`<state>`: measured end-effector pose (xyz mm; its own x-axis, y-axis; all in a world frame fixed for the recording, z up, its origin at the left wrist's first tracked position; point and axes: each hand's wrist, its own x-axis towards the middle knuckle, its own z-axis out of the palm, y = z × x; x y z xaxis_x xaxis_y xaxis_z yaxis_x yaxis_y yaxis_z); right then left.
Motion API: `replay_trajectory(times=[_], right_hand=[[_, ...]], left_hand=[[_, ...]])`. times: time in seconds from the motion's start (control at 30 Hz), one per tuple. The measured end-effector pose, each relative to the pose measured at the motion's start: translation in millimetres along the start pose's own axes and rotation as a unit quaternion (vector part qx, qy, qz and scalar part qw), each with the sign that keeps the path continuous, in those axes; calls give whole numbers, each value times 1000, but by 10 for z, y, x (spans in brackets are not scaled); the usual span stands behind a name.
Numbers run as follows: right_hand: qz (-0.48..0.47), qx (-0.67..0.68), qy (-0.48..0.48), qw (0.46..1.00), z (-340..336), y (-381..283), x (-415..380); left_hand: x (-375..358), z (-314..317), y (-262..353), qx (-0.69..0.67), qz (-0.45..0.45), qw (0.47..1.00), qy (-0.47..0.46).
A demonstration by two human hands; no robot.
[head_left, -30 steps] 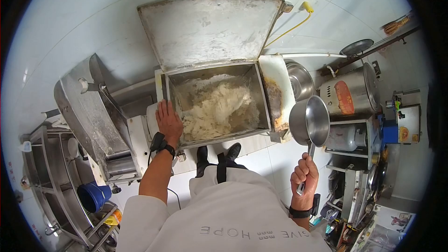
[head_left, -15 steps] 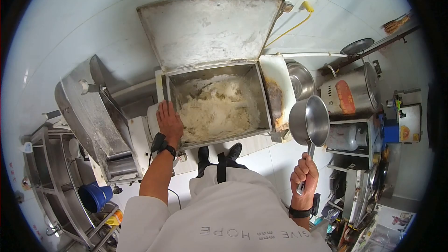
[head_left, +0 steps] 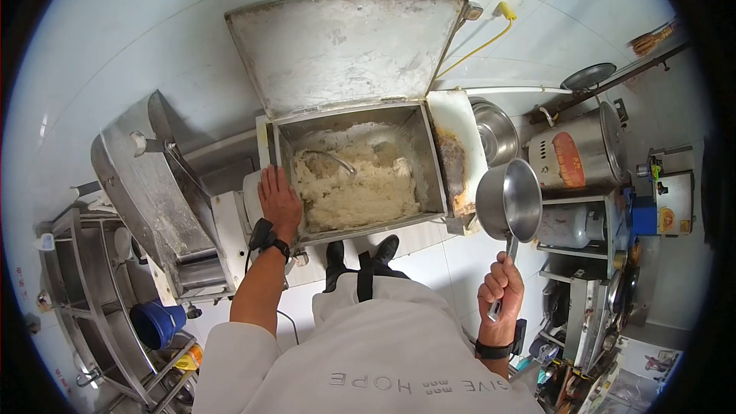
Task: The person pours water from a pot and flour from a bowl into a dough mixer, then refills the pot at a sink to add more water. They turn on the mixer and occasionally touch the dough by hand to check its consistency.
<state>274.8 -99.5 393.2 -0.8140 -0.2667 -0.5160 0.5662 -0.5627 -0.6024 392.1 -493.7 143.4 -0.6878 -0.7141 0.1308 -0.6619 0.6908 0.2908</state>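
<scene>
A steel dough mixer (head_left: 438, 169) stands in front of me with its lid (head_left: 341, 50) raised against the wall. Pale, lumpy dough (head_left: 356, 188) fills the trough, and a bare metal mixing arm (head_left: 331, 158) shows above it. My left hand (head_left: 278, 201) lies flat on the mixer's left rim, fingers apart. My right hand (head_left: 500, 287) is closed on the handle of a steel saucepan (head_left: 509, 202), held upright to the right of the mixer; I see nothing inside it.
A second steel machine (head_left: 149, 188) stands at left, with a wire rack (head_left: 80, 303) and a blue cup (head_left: 157, 322) below it. At right are a steel bowl (head_left: 492, 130), a large pot (head_left: 579, 155) on shelving, and a yellow cable (head_left: 475, 46) plugged into the wall.
The dough has turned in the trough: it was heaped up, then spread out, and now the mixing arm shows above it. Both hands and the saucepan have stayed in place.
</scene>
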Motion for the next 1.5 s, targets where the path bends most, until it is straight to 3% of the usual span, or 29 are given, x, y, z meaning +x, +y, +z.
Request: replay_trajectory(times=[1.5], right_hand=[[-5,-3,7,1000,-7,-9,41]], left_hand=[[6,2,-9,-4,3,1000,2]])
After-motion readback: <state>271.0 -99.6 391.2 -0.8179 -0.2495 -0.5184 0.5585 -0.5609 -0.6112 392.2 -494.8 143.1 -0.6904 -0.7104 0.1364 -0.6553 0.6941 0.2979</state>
